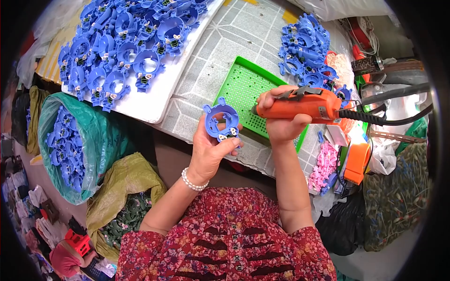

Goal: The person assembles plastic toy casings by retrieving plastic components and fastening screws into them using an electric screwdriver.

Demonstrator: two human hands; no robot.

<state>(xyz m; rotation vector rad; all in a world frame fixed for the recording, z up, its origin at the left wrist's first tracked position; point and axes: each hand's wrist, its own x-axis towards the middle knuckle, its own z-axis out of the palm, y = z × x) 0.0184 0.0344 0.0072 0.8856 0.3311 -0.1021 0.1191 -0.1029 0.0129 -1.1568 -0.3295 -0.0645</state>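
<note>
My left hand (pixel 210 149) grips a blue plastic ring-shaped part (pixel 218 111) with small lugs and black-and-white pieces at its lower edge. The thumb presses near those pieces. In my right hand (pixel 283 125) is an orange electric screwdriver (pixel 304 106), held level with its nose toward the blue part but apart from it. A black coiled cord runs off to the right. Below the tool a green perforated basket (pixel 233 83) rests on the table, partly covered by my right hand; small bits lie in its near right corner.
Many similar blue parts (pixel 124 51) cover a white board (pixel 152 108) at left; another heap (pixel 304 44) lies at far right. Pink pieces (pixel 324 164) and an orange holder (pixel 357 163) stand at right. A teal bag (pixel 105 140) and olive sack (pixel 110 180) stand at lower left.
</note>
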